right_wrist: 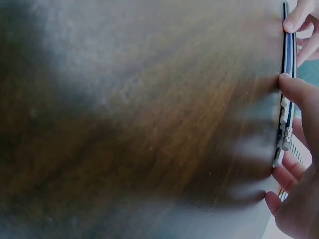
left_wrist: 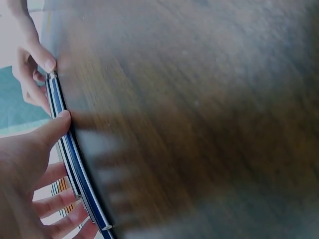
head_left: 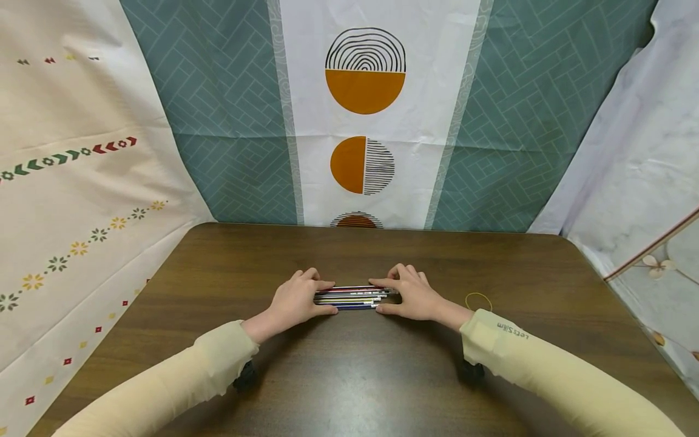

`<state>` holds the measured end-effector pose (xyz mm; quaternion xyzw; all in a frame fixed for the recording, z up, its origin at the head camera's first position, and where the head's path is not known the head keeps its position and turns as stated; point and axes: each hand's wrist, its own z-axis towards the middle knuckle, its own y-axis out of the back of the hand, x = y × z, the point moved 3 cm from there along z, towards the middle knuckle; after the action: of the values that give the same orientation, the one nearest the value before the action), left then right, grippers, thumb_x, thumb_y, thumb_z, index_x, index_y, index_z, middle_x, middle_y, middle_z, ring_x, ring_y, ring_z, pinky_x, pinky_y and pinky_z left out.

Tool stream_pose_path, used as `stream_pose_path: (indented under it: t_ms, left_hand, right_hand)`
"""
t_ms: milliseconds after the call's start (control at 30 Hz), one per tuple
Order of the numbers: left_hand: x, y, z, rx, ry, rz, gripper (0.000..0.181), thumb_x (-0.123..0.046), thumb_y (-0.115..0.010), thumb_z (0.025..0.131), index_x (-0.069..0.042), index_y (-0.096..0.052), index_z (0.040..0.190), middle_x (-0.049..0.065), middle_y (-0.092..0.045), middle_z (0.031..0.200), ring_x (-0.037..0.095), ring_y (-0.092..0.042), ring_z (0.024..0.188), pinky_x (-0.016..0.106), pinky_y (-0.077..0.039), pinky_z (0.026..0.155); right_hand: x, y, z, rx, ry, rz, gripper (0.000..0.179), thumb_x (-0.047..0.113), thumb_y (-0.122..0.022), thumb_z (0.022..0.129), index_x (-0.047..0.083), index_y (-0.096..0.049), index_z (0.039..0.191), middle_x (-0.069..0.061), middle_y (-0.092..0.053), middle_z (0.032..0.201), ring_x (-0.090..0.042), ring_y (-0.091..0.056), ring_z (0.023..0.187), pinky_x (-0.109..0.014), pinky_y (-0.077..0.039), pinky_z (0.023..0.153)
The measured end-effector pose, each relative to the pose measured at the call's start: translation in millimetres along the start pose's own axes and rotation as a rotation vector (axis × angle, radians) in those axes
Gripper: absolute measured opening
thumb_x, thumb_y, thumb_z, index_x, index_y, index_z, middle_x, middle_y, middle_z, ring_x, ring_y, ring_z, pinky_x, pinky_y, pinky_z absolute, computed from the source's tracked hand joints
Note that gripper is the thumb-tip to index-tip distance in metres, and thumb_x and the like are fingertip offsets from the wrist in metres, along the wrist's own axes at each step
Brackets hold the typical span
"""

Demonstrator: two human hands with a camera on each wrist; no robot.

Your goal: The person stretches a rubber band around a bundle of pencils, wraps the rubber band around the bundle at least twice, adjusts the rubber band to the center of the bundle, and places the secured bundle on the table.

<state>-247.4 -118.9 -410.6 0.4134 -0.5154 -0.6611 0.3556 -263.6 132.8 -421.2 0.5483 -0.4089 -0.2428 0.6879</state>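
Note:
Several pencils (head_left: pixel 354 299) lie side by side on the brown table, some dark, one blue, one red, with white erasers toward the right end. My left hand (head_left: pixel 297 295) grips the row near its left end, thumb against the near blue pencil (left_wrist: pixel 85 181) and fingers over the far side. At the other end my right hand (head_left: pixel 413 294) holds the row between thumb and fingers. In the right wrist view, the eraser ends (right_wrist: pixel 284 119) sit unevenly beneath the right hand. The hands partly cover both ends of the row.
A thin yellow rubber band (head_left: pixel 479 294) lies on the table (head_left: pixel 349 376) beyond the right forearm. Patterned cloths hang behind the table (head_left: pixel 364 121) and along its left (head_left: pixel 82 182) and right sides.

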Motion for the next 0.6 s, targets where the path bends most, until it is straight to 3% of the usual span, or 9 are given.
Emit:
stream_pose_path:
  t_ms: [300,600]
  left_hand:
    - [2.1,-2.2,-3.3,-0.011,-0.014,-0.018,0.065,-0.056,-0.081,0.073,-0.021,-0.069,0.127,0.005,-0.060,0.103,0.018,-0.050,0.081,0.030,-0.042,0.060]
    - [12.6,-6.8,-9.1,0.004,-0.017,-0.110,0.064,-0.050,-0.080,0.078,-0.022,-0.063,0.133,0.008,-0.057,0.118,0.026,-0.049,0.100,0.040,-0.041,0.076]
  right_hand:
    - [3,-3,-7.3,-0.064,-0.059,0.066,0.063,0.048,-0.074,0.085,0.024,-0.056,0.141,-0.008,-0.051,0.127,-0.024,-0.043,0.108,-0.035,-0.030,0.078]
    - [7,-8,-17.0,-0.090,-0.091,0.121,0.076,0.043,-0.075,0.086,0.010,-0.044,0.148,-0.015,-0.044,0.147,-0.036,-0.040,0.132,-0.055,-0.035,0.097]
